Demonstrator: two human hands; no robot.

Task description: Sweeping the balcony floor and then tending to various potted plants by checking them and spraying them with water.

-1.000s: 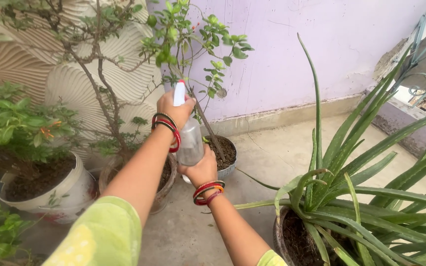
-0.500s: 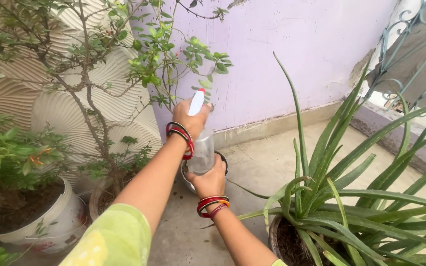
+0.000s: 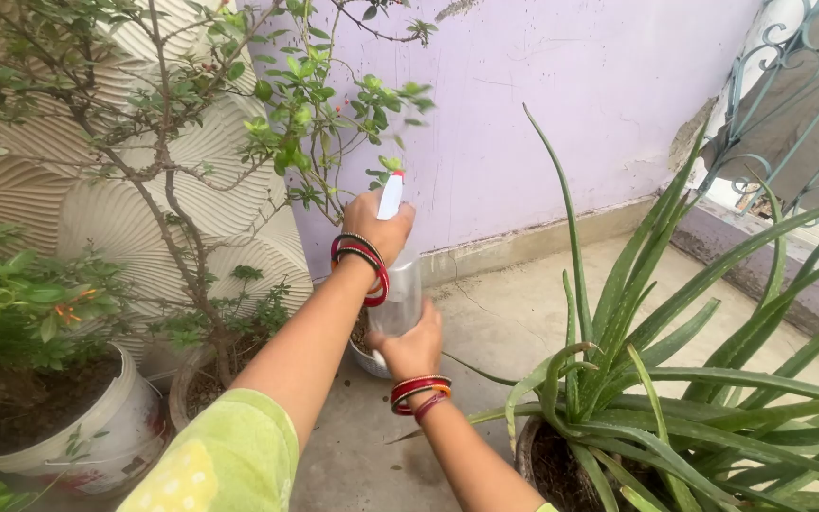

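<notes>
Clear spray bottle (image 3: 396, 294) between both hands, apparently label-free, white nozzle (image 3: 391, 194) up.

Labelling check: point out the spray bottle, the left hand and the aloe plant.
spray bottle (image 3: 398, 296): head view, clear body between the hands.
left hand (image 3: 374, 224): head view, back of the hand gripping the nozzle.
aloe plant (image 3: 618, 379): head view, leaf cluster above its pot.

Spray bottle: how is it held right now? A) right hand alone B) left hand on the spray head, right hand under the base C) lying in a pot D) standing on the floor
B: the left hand grips the white head of the spray bottle, while the right hand cups its clear base, in front of the leafy plant.
</notes>
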